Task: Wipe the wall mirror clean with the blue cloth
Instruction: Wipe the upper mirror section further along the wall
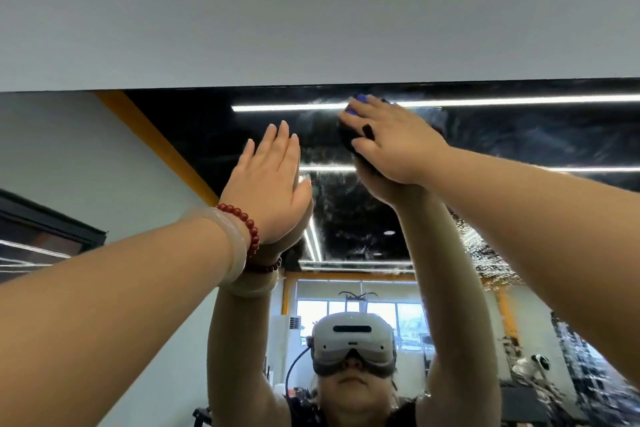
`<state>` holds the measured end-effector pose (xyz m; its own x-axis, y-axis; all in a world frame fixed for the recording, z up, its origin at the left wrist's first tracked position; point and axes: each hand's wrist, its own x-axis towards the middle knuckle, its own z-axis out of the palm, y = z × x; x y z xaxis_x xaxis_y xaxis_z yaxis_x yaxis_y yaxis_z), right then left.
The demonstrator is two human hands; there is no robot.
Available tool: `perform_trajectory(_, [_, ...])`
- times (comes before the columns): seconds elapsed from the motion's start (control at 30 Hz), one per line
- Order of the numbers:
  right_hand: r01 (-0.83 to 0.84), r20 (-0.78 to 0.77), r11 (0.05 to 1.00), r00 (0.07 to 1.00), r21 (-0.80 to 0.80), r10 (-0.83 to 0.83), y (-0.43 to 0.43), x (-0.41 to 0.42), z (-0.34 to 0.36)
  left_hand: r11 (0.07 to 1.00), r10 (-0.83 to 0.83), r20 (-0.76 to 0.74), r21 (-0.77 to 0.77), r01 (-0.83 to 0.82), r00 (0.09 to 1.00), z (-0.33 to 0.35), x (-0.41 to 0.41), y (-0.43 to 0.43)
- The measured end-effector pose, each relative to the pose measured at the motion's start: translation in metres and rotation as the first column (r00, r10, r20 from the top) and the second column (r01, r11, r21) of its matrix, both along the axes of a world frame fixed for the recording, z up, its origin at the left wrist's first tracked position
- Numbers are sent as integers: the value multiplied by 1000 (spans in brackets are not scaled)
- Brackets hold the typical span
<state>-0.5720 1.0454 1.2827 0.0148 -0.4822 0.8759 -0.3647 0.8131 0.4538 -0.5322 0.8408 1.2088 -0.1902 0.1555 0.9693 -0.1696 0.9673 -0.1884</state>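
Flat against wall mirror (519,135), well below top edge: left hand (268,184), grip straight, fingers together. Just right, close under top edge: right hand (391,142), grip spread, pressing blue cloth (361,98) onto glass. Open smeared glass further right along top edge, also below hands.

1. I am stretching both arms up and forward, my left forearm (121,291) and right forearm (554,218) angling in toward each other.
2. My left hand (268,184) is lying flat, palm away from me, fingers straight, close together and pointing upward.
3. My right hand (391,142) is sitting higher, just beside it, fingers spread, slightly bent, pointing up and leftward.
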Motion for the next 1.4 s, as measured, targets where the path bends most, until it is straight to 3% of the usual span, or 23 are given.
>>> perform_trajectory(0.1, [7,47,960,999,-279,6,28,-8,16,998,-59,23,33,58,998,2,5,15])
perform_trajectory(0.17, [22,61,928,998,-372,1,30,-11,18,995,-103,34,15,103,994,4,3,34])
perform_trajectory(0.2, [21,57,935,998,-353,-1,26,-10,16,993,-115,35,8,115,993,5,0,44])
perform_trajectory(0.33, [-9,19,1000,1000,2,9,27,-6,1,993,-115,43,32,114,992,-1,-17,73])
perform_trajectory(0.37, [-7,28,1000,1000,24,6,35,-6,2,994,-104,25,39,103,994,-2,-21,76])
perform_trajectory(0.57, [9,35,912,999,-411,6,65,-21,17,993,-101,-67,53,105,993,-5,-29,81])
perform_trajectory(0.63, [-8,6,945,1000,-326,11,47,-17,9,993,-97,-77,55,102,992,-5,-30,82])
perform_trajectory(0.7, [-15,-30,996,999,-93,12,29,-15,-2,994,-89,-78,54,93,993,-6,-30,84])
perform_trajectory(0.77, [-13,-31,1000,999,25,14,29,-13,-3,994,-88,-85,59,93,992,-7,-29,84])
perform_trajectory(0.87, [4,-24,985,1000,-170,-8,55,-17,14,992,-107,-76,57,112,991,-7,-28,84])
perform_trajectory(0.93, [-4,31,926,999,-376,17,73,-21,22,992,-106,-70,59,111,992,-8,-29,84])
perform_trajectory(1.0, [19,67,886,998,-464,14,72,-21,19,992,-105,-73,60,109,992,-8,-29,85])
perform_trajectory(1.03, [15,63,902,998,-431,13,64,-19,14,992,-107,-75,59,112,991,-8,-29,85])
perform_trajectory(1.1, [-13,8,977,1000,-213,15,47,-14,0,992,-110,-80,58,115,991,-8,-29,84])
perform_trajectory(1.17, [-21,-24,1000,999,-2,21,41,-14,-11,992,-103,-87,58,108,991,-8,-29,84])
perform_trajectory(1.2, [-21,-24,999,999,27,21,46,-14,-12,993,-101,-89,57,106,991,-8,-29,84])
perform_trajectory(1.3, [-11,-18,978,1000,-207,7,74,-20,-5,993,-104,-88,48,109,991,-8,-29,83])
perform_trajectory(1.4, [-7,69,857,996,-515,49,96,-26,-1,993,-101,-83,48,105,991,-8,-28,82])
